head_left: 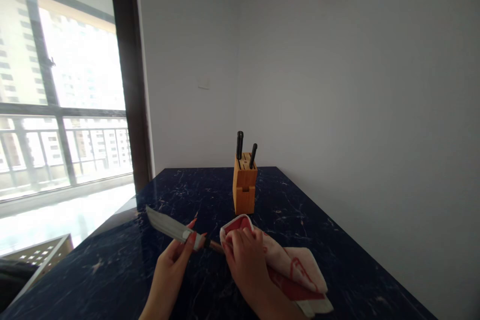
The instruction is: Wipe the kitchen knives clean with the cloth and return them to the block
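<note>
A kitchen knife [167, 225] is held above the table, its broad blade pointing left and its brown wooden handle toward the right. My left hand [176, 255] pinches the blade near the handle between thumb and fingers. My right hand [245, 255] is closed on a white and red towel [296, 265], whose loose end trails to the right. The far end of the handle reaches that hand and towel; whether the cloth wraps it is hidden. Beyond my hands stands a wooden knife block [245, 192] with black-handled tools [240, 145] in its slots.
The dark blue marbled table [187, 190] runs back to the grey walls [337, 85]. At left are a large window [86, 70] and, low down, a chair with a perforated back [41, 257] beside the table edge.
</note>
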`<state>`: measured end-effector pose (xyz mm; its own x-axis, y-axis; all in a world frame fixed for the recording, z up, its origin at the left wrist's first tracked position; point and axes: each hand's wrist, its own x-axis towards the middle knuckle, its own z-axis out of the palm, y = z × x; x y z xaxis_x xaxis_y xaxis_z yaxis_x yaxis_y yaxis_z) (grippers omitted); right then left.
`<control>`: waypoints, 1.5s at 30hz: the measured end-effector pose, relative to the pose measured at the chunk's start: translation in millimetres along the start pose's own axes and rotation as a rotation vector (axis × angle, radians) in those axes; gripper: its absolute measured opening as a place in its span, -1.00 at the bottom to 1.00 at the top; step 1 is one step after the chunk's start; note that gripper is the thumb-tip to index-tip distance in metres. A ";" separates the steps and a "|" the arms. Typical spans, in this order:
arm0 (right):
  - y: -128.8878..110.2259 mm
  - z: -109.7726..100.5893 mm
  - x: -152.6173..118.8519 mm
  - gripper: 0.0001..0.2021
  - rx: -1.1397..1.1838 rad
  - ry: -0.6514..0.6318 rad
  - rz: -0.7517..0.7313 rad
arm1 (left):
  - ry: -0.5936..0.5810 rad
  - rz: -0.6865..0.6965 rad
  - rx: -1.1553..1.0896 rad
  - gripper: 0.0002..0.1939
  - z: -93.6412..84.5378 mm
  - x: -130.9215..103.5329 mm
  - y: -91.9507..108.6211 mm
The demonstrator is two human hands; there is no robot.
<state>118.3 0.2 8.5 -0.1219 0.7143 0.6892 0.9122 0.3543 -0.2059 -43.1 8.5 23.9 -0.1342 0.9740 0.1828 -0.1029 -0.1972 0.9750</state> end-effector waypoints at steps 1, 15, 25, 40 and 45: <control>-1.5 -0.7 -0.5 -0.88 0.024 0.001 -0.010 | -0.038 -0.008 -0.023 -0.44 1.8 -1.0 -0.2; -5.0 -7.4 -4.3 -0.90 0.107 0.013 -0.076 | -0.289 -0.047 -0.108 -0.32 2.8 -7.1 -16.7; -2.7 -6.8 -3.2 -0.87 0.238 -0.036 -0.054 | -0.272 -0.051 -0.118 -0.29 6.0 -2.1 -20.0; 6.4 4.8 -3.2 -0.78 0.336 -0.062 0.105 | -0.287 0.036 -0.099 -0.42 13.6 -15.4 -31.8; 4.3 -1.7 -1.5 -0.79 0.347 -0.086 0.049 | -0.191 0.016 -0.057 -0.53 15.5 -14.6 -25.8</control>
<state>123.1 -0.4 7.8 -0.1269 0.7784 0.6148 0.7323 0.4916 -0.4713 -23.2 1.2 -2.0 0.0524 0.9731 0.2245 -0.1586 -0.2139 0.9639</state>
